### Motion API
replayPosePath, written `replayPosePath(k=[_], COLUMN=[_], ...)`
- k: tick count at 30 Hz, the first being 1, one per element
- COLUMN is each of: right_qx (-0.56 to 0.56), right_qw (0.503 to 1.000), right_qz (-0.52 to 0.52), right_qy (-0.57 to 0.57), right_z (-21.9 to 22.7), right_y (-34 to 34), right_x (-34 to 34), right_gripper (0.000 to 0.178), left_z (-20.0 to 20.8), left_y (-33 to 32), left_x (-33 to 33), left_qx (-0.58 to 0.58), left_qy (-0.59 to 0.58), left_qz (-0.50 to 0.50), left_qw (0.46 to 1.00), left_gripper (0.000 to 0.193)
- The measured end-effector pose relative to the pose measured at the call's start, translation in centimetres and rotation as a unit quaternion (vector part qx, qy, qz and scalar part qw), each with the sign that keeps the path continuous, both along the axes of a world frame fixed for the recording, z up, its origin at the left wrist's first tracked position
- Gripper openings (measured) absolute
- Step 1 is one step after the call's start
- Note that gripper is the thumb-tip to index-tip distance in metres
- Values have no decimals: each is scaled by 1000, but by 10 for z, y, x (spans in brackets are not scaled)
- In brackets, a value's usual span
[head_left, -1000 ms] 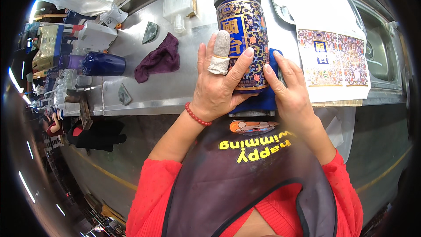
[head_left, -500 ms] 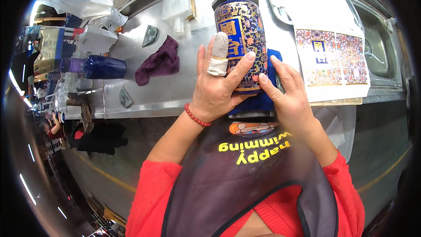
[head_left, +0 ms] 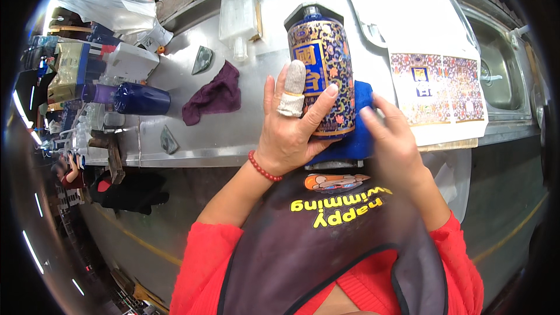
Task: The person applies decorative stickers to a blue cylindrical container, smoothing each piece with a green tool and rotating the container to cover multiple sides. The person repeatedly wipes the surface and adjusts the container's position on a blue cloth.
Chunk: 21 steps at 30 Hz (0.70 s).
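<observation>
A dark blue bottle (head_left: 335, 90) covered in a floral decal with gold trim lies on a blue cloth (head_left: 363, 96), its neck pointing away from me. My left hand (head_left: 289, 134) holds it from the left side, the thumb across its lower front and the fingers along its edge. One of those fingers wears a grey-white fabric finger cover (head_left: 294, 84). Just right of the bottle's base is my right hand (head_left: 399, 146), smeared by motion. Its thumb and forefinger stretch toward the blue cloth, off the bottle, with nothing visible between them.
Printed floral decal sheets (head_left: 437, 90) lie at right, beside a metal sink (head_left: 507, 81). On the steel table (head_left: 157, 151) are a purple cloth (head_left: 216, 96), a clear flask-shaped container (head_left: 239, 20) and two small dark scraper-like pieces (head_left: 203, 60). A blue cup-shaped container (head_left: 142, 99) stands farther left.
My right hand has come off the bottle's lower right side and moved slightly right and down. The left hand keeps its hold. The whole view has shifted a little.
</observation>
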State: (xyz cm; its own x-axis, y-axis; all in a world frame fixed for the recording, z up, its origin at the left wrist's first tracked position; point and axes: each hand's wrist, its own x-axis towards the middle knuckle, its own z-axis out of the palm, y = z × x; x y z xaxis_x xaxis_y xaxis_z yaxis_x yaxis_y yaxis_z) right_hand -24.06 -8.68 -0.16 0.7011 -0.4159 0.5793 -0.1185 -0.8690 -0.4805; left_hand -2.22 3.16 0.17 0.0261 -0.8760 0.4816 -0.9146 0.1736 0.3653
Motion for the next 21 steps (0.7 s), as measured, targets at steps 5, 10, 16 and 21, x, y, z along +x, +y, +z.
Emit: replayPosePath(k=[5,10,16,21], right_qx=[330,421,465,484], right_qw=[939,900,872,861], right_qz=[-18,-20,-20,-84], right_qy=[-94,-110,-150,-135], right_z=[39,14,-25,10], right_y=[-13,-28,-33,-49], right_x=[37,61,44,46], right_gripper=[33,28,26,27], left_z=[2,-1,-4,-2], left_y=[-2,-3,-2,0], left_x=[-6,-7,-4,-4], left_qx=[-8,-17,-9,-9], left_qy=[11,-15,-10,3], left_qz=[14,30,4,15], left_qw=[1000,999,1000,1000], left_gripper=[122,118,121,122])
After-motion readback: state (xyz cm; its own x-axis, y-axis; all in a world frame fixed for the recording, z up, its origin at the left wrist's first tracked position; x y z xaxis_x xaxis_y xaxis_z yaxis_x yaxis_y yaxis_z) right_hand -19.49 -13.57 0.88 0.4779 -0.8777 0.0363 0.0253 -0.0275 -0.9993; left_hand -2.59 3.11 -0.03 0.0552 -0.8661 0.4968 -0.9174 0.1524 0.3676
